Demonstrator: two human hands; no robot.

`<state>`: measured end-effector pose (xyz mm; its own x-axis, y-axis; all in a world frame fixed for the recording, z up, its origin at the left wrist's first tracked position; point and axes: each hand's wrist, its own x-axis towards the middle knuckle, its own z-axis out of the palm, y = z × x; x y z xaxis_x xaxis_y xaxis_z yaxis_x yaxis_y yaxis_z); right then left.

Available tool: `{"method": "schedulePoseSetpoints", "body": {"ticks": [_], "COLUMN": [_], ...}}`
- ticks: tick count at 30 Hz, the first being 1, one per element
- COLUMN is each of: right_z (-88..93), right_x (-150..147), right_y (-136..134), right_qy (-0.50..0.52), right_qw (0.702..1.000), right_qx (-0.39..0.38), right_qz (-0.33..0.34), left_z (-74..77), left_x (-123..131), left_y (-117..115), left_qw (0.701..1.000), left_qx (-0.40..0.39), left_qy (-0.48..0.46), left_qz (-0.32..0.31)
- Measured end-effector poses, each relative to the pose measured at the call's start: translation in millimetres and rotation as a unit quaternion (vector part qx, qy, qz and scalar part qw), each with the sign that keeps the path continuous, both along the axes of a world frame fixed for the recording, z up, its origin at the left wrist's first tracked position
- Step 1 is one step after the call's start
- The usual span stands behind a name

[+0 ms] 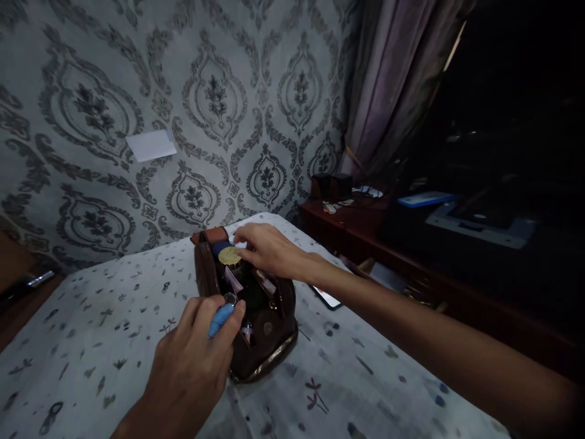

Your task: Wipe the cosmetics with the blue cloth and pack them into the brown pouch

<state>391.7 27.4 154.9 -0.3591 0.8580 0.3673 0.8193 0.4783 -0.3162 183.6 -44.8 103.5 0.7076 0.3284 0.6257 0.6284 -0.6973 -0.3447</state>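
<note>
A brown bag (267, 327) lies unzipped on the bed, its mouth spread and several small things inside. At its far end is a round container with a gold lid (229, 256). My right hand (267, 247) reaches into the bag there, fingers bent, thumb at the lid's edge. My left hand (196, 347) is closed at the near left side of the bag. Between its thumb and fingers is a small blue object (222, 319) with a round end; its kind is unclear. A pink flat piece (233, 280) stands up inside the bag.
The bed has a white patterned sheet (109, 341). A phone or tablet (325, 296) lies right of the bag, partly behind my right forearm. Farther right stands a dark red desk (329, 221) with cables and an open drawer (388, 276). Patterned wallpaper (214, 97) rises behind.
</note>
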Motion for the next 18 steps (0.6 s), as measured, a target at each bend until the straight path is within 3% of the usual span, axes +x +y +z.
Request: {"method": "schedulePoseSetpoints", "body": {"ticks": [2,7,11,18], "right_z": [-1.8,-4.2,-7.3,-9.4], "right_x": [-8,-19,-19,-18], "right_y": [11,29,30,30], "right_qy": [0.006,-0.057,-0.128,-0.141], "right_qw": [1.000,0.997,0.989,0.987], "right_qx": [0.023,-0.028,-0.064,-0.057], "right_qz": [0.005,0.051,0.042,0.061], "left_z": [-0.7,-2.9,-4.0,-1.4], "left_x": [0,-4,-5,-1], "left_y": [-1,1,3,-2], "left_qw": [1.000,1.000,1.000,1.000], "left_qx": [0.000,-0.012,-0.018,-0.005], "left_qy": [-0.003,0.008,0.014,-0.006], "left_qz": [0.006,-0.001,-0.002,0.012]}}
